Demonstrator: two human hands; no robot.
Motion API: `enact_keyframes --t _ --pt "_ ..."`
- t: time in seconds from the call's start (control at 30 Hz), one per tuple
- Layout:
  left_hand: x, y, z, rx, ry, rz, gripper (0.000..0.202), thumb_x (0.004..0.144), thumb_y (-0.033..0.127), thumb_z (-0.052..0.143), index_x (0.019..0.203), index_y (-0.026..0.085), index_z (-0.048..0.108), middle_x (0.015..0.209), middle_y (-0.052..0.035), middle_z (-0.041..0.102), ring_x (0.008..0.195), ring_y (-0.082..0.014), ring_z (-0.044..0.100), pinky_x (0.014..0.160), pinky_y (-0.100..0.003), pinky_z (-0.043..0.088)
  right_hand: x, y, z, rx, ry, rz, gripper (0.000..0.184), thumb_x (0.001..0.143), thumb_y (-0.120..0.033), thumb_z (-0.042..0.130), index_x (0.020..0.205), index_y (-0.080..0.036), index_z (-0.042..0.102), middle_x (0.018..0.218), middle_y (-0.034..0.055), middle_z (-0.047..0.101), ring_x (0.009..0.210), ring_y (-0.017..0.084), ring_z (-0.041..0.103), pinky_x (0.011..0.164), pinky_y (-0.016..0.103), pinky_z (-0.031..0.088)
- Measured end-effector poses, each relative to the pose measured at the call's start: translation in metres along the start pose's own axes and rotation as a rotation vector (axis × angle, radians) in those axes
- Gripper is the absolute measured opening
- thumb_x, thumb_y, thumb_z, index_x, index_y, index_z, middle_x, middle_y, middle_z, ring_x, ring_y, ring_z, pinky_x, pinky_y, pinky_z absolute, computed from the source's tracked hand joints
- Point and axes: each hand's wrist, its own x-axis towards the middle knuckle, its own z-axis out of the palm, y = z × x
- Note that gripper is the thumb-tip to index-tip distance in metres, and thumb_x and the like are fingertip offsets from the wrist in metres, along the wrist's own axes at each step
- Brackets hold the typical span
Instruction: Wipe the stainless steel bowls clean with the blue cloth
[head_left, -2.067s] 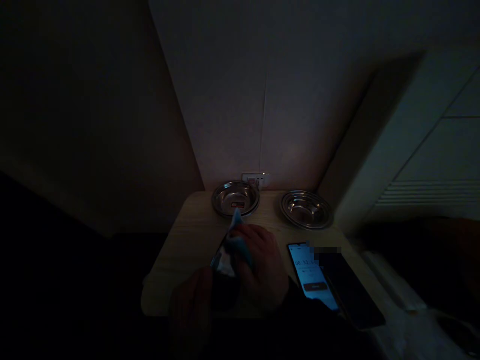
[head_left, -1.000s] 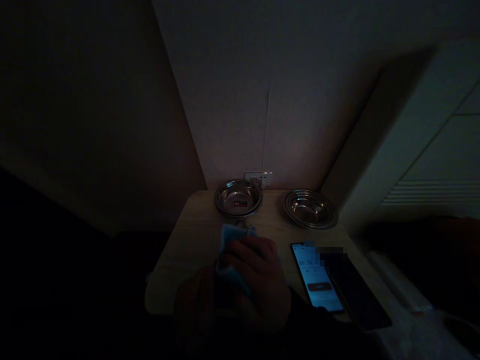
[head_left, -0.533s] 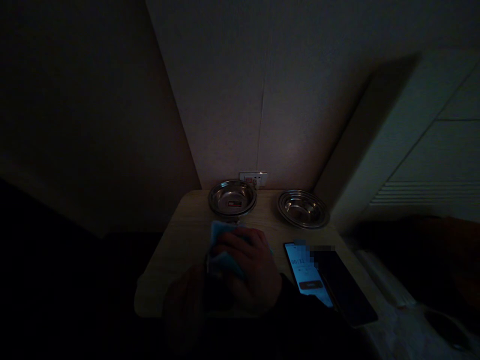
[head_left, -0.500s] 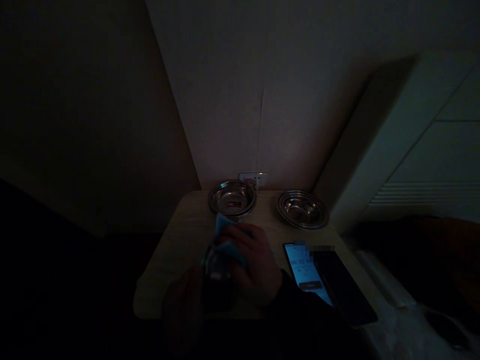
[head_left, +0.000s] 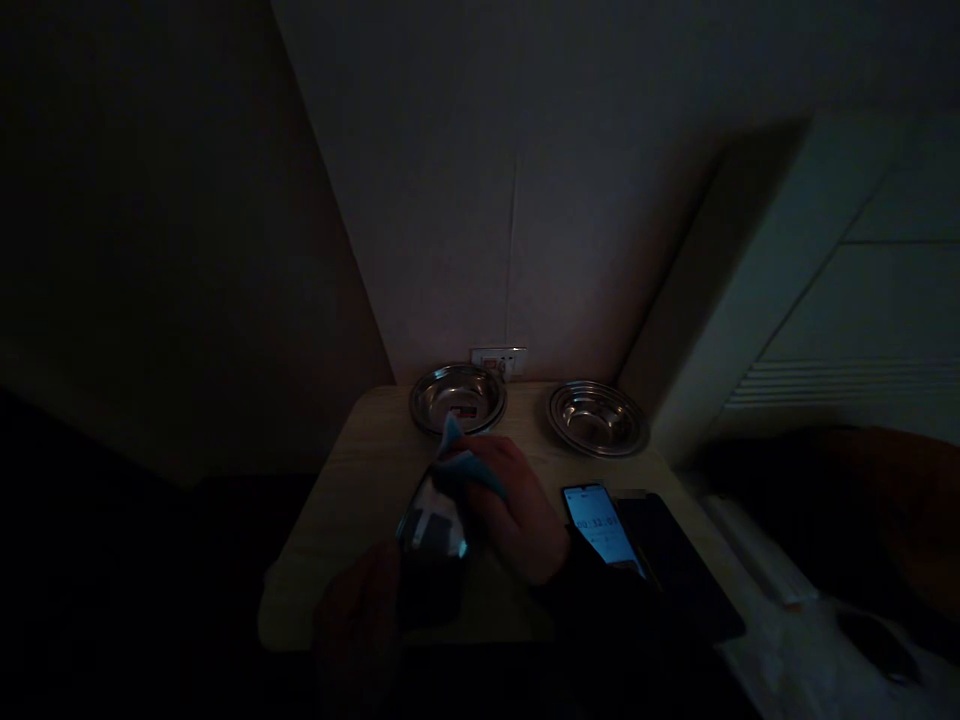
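Note:
Low over the near part of the table, a shiny metal dish (head_left: 431, 530) is held tilted, its lower part lost in shadow. My left hand (head_left: 360, 605) is closed at its left edge, though the fingers are very dark. A light blue cloth (head_left: 472, 470) is gripped in my right hand (head_left: 510, 505), pressed against the dish's upper right side. Beyond my hands lies a stack of round steel dishes (head_left: 457, 395) with a dark label inside. Another stack of steel dishes (head_left: 596, 420) sits to its right.
Right of my right arm, a lit phone (head_left: 600, 525) showing a timer lies beside a dark flat object (head_left: 679, 570) on the light wooden table (head_left: 337, 510). A wall socket (head_left: 499, 360) is behind the dishes. The room is very dim.
My right hand has slid the cloth slightly toward the dish's upper edge, baring more of its shiny surface. The view has shifted a little.

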Motion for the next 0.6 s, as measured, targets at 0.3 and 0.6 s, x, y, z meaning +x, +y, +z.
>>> enact_keyframes --t 0.3,0.6 --pt "0.006 0.005 0.011 0.024 0.155 -0.022 0.031 0.078 0.043 0.049 0.065 0.02 0.065 0.059 -0.0052 0.066 0.055 -0.0169 0.06 0.047 -0.024 0.046 -0.023 -0.007 0.012 -0.05 0.035 -0.069 0.028 0.08 -0.024 0.045 0.102 -0.023 0.063 0.109 0.0036 0.064 0.109 0.025 0.047 0.094 0.043 0.035" --pt "-0.003 0.002 0.015 0.037 0.223 -0.002 0.029 0.078 0.041 0.051 0.07 0.018 0.066 0.07 -0.0074 0.068 0.069 -0.0188 0.063 0.055 -0.025 0.048 -0.021 0.0 0.008 0.034 0.094 -0.037 0.027 0.081 -0.022 0.04 0.096 -0.022 0.063 0.104 0.0043 0.065 0.103 0.021 0.052 0.09 0.039 0.04"
